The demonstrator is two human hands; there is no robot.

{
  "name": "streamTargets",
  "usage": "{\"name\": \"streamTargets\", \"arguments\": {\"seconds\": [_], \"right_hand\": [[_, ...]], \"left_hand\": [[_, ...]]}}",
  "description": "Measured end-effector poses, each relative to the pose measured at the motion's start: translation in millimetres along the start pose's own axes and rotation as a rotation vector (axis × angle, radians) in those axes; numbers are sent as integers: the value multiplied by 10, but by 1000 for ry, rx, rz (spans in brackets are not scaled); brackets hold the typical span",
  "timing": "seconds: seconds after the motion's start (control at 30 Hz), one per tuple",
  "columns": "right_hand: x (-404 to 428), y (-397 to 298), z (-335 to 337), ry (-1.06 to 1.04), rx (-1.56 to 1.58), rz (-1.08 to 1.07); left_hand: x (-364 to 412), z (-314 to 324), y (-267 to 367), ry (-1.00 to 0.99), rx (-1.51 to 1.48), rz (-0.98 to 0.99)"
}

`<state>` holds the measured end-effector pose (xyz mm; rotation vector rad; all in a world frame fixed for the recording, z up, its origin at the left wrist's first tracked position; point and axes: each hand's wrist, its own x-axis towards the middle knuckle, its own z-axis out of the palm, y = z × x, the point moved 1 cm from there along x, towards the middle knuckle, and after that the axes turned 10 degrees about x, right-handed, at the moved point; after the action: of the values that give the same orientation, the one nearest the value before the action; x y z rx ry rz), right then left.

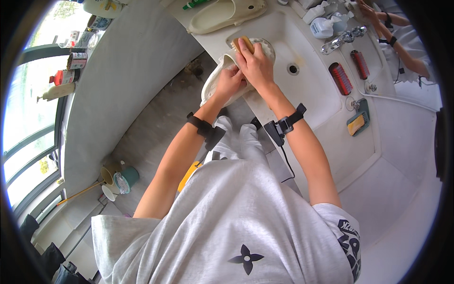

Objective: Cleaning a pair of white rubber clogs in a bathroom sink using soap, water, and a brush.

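Note:
A cream slip-on clog (209, 85) is held over the near edge of the washbasin, with whitish foam around its far end. My left hand (228, 83) reaches into its opening and grips it. In my right hand (257, 65) is a scrubbing brush with a wooden back (244, 44), pressed against the upper of the clog; its bristles are hidden. A second cream clog (227, 16) lies on its side on the counter beyond the basin's left corner.
The white washbasin (315, 85) has an open drain (293, 69) and a chrome faucet (342, 41). Along its back stand a pump bottle (321, 27), a hairbrush (340, 78) and a soap dish (358, 123) below a mirror. Bottles line the windowsill; a teal bucket (129, 177) stands on the floor.

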<state>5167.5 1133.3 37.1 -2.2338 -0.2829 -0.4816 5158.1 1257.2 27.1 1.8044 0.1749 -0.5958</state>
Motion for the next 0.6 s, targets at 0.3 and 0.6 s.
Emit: {"name": "streamTargets", "arguments": {"seconds": [0.3, 0.6], "right_hand": [[-714, 25, -167, -131, -127, -11], [312, 246, 323, -135, -320, -62]], "left_hand": [[210, -76, -298, 13, -202, -35], [213, 0, -178, -43, -227, -106]]}}
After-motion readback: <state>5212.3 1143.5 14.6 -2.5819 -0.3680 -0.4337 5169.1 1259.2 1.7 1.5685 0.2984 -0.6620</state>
